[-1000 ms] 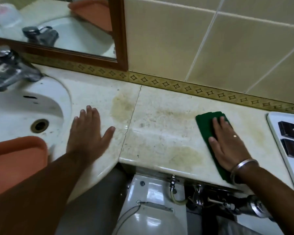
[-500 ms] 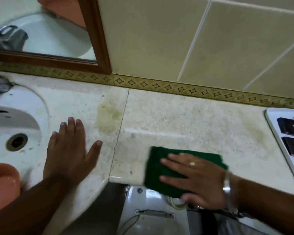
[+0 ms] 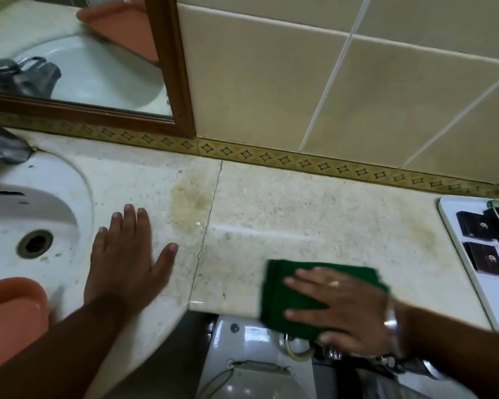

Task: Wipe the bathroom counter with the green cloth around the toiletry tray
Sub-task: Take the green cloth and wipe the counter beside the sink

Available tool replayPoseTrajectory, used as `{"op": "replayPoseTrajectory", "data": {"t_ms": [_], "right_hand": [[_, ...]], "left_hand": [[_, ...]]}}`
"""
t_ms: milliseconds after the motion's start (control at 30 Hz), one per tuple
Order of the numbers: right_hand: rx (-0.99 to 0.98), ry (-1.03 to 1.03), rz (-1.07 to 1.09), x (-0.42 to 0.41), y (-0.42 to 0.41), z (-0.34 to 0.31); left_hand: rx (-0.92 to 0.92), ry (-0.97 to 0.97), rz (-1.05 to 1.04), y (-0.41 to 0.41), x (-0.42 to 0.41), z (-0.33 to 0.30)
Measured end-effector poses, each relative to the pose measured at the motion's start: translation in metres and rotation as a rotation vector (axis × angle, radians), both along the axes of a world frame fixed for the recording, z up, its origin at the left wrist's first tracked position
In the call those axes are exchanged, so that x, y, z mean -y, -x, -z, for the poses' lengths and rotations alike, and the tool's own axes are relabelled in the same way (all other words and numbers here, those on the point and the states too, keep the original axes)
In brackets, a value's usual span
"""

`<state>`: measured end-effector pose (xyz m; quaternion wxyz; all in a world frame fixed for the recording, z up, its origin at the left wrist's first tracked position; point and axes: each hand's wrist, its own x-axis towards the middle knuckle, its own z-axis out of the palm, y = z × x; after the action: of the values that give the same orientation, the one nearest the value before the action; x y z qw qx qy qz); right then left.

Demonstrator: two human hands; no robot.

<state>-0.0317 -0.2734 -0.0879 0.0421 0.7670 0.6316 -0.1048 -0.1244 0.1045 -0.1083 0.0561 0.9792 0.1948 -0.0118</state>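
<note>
My right hand (image 3: 343,309) lies flat on the green cloth (image 3: 283,295), pressing it onto the front edge of the stained beige counter (image 3: 300,214); part of the cloth hangs over the edge. My left hand (image 3: 127,254) rests palm down with spread fingers on the counter beside the white sink (image 3: 26,214). The white toiletry tray (image 3: 455,243) sits at the far right of the counter with dark small packets on it, well right of the cloth.
A chrome tap (image 3: 0,148) stands at the back left by the sink. An orange plastic basin (image 3: 9,318) sits at the lower left. A wood-framed mirror (image 3: 170,67) and tiled wall back the counter. A white toilet cistern (image 3: 257,355) and hose fittings lie below the counter edge.
My right hand swept the cloth from the right rear of the counter leftward and down to the front edge. My left hand stayed planted beside the sink.
</note>
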Motion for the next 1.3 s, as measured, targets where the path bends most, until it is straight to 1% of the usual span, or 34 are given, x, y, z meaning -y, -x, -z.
{"op": "replayPoseTrajectory", "data": {"t_ms": [67, 133, 233, 300, 333, 367, 433, 467, 500, 533, 567, 600, 633, 700, 733, 767, 800, 867, 933, 1000, 1033, 1100, 1167, 1233, 1300], "right_hand": [[0.072, 0.063, 0.115, 0.044, -0.043, -0.014], [0.102, 0.133, 0.261, 0.043, -0.090, -0.022], [0.132, 0.104, 0.448, -0.024, -0.119, -0.015], [0.152, 0.030, 0.502, -0.082, -0.101, -0.010], [0.156, -0.002, 0.439, -0.099, -0.080, -0.003], [0.145, -0.031, 0.318, -0.104, -0.053, 0.004], [0.062, -0.025, 0.023, -0.076, -0.007, 0.005], [0.026, -0.011, -0.108, -0.048, -0.004, 0.001], [0.022, -0.002, -0.181, -0.018, -0.014, -0.002], [0.050, -0.003, -0.180, 0.007, -0.032, -0.006], [0.090, 0.009, -0.105, 0.024, -0.054, -0.012], [0.125, 0.031, 0.031, 0.028, -0.077, -0.017], [0.140, 0.064, 0.212, 0.021, -0.098, -0.021], [0.140, 0.070, 0.523, -0.023, -0.116, -0.015], [0.149, 0.057, 0.612, -0.053, -0.113, -0.009], [0.162, 0.040, 0.644, -0.085, -0.103, -0.003], [0.190, 0.007, 0.611, -0.111, -0.087, 0.004], [0.132, -0.047, 0.389, -0.138, -0.039, 0.009], [0.024, -0.066, 0.156, -0.121, 0.000, 0.005], [0.040, -0.028, 0.074, -0.084, -0.002, 0.001], [0.080, -0.044, 0.105, -0.068, -0.014, 0.002], [0.099, -0.088, 0.294, -0.048, -0.044, -0.006], [0.075, -0.067, 0.427, -0.051, -0.069, -0.011], [0.076, -0.054, 0.425, -0.076, -0.086, -0.006], [0.088, -0.047, 0.362, -0.114, -0.094, -0.001]], "left_hand": [[0.008, 0.008, 0.003, 0.000, 0.000, 0.002], [0.010, 0.006, 0.005, 0.001, -0.001, 0.003], [0.017, 0.027, 0.000, 0.001, 0.000, 0.002], [0.013, 0.043, -0.006, 0.001, 0.002, 0.001], [0.008, 0.046, -0.008, 0.001, 0.002, 0.000], [0.008, 0.046, -0.010, 0.002, 0.002, 0.000], [0.014, 0.043, -0.009, 0.002, 0.002, 0.000], [0.017, 0.039, -0.004, 0.002, 0.002, 0.000], [0.022, 0.037, -0.002, 0.002, 0.002, 0.001], [0.029, 0.038, -0.002, 0.002, 0.001, 0.002], [0.034, 0.038, -0.003, 0.001, 0.000, 0.003], [0.037, 0.036, -0.006, 0.001, -0.001, 0.005], [0.034, 0.033, -0.006, 0.001, -0.001, 0.006], [0.022, 0.036, -0.004, 0.001, -0.001, 0.008], [0.025, 0.040, -0.007, 0.000, -0.001, 0.008], [0.029, 0.044, -0.012, -0.001, -0.002, 0.008], [0.021, 0.048, -0.010, -0.003, -0.001, 0.008], [-0.008, 0.048, 0.006, 0.001, 0.001, 0.005], [-0.025, 0.073, 0.048, 0.002, -0.003, 0.005], [-0.027, 0.107, 0.096, -0.014, -0.022, 0.004], [-0.009, 0.129, 0.075, -0.030, -0.037, 0.002], [0.031, 0.147, -0.013, -0.070, -0.068, -0.006], [0.025, 0.095, -0.026, -0.096, -0.087, -0.007], [0.049, 0.024, -0.004, -0.105, -0.093, 0.006], [0.061, 0.005, 0.019, -0.103, -0.091, 0.011]]}}
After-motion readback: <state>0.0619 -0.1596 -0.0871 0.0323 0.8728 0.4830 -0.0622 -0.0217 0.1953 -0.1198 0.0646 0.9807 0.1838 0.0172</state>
